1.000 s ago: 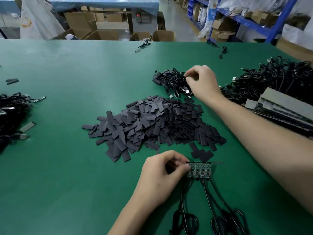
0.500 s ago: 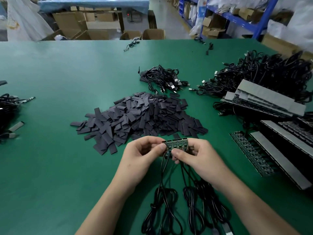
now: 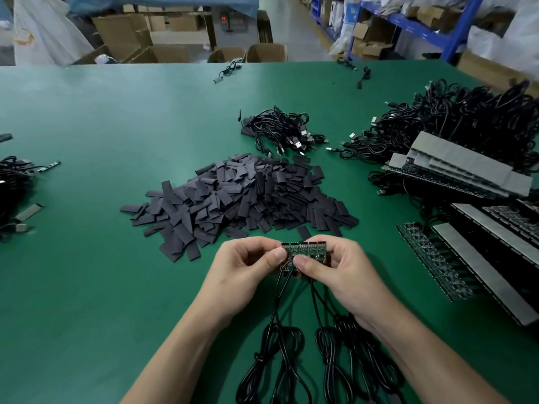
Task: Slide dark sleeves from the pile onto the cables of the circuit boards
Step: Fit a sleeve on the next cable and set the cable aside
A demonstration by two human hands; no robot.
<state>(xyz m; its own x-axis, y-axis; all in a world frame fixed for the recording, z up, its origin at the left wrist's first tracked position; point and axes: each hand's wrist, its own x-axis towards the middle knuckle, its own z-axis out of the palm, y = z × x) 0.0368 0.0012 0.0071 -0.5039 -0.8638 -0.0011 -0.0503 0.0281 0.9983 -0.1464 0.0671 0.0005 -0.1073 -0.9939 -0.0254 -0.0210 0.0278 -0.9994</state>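
Observation:
A small strip of joined green circuit boards [image 3: 304, 252] is held just above the green table [image 3: 87, 287], near its front. My left hand [image 3: 242, 266] pinches the strip's left end between thumb and fingers. My right hand [image 3: 338, 269] grips the right part, its thumb pressed on the strip's face. Black cables [image 3: 280, 345] hang from the boards and coil on the table between my forearms. A big pile of flat dark sleeves [image 3: 242, 196] lies just beyond my hands.
A bundle of black USB cables [image 3: 280, 132] lies behind the sleeve pile. Stacked board panels [image 3: 466, 176] and a large cable heap [image 3: 466, 118] fill the right side. More cables [image 3: 11, 185] sit at the left edge. Cardboard boxes and blue shelving stand beyond the table.
My right hand came back from the USB cable bundle and took hold of the board strip beside my left hand. The strip was lifted slightly off the table.

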